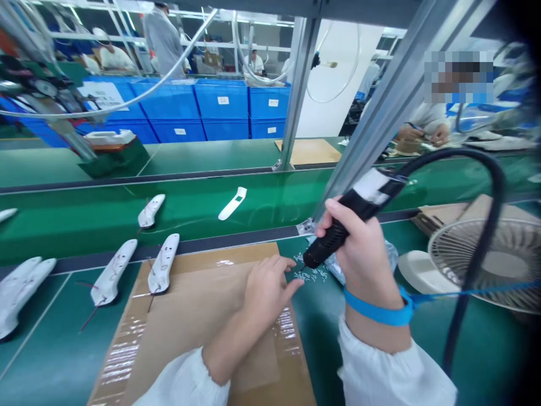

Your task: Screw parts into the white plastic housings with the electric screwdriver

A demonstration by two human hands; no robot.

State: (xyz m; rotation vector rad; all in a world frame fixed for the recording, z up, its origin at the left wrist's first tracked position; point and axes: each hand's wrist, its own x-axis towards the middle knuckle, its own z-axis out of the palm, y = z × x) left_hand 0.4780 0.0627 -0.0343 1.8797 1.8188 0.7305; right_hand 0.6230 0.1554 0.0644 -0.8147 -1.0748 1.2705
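Observation:
My right hand (355, 237) is wrapped round a black electric screwdriver (338, 234), its tip pointing down and left over a scatter of small screws (310, 272) on the green table. Just left of that tip, my left hand (270, 287) hovers at the right edge of a cardboard sheet (211, 316), thumb and fingers apart, nothing visible between them. A white curved part with wires (163, 265) lies on the sheet's upper left corner. Another white wired part (113, 273) rests left of the sheet. A blue band circles my right wrist.
On the green belt lie a white cover (233, 204) and a wired part (151, 211). More white parts (23, 290) sit far left. A fan (502, 262) and a plastic bag (386, 256) stand right. A metal post (376, 113) rises behind the screwdriver. People work beyond blue bins (222, 101).

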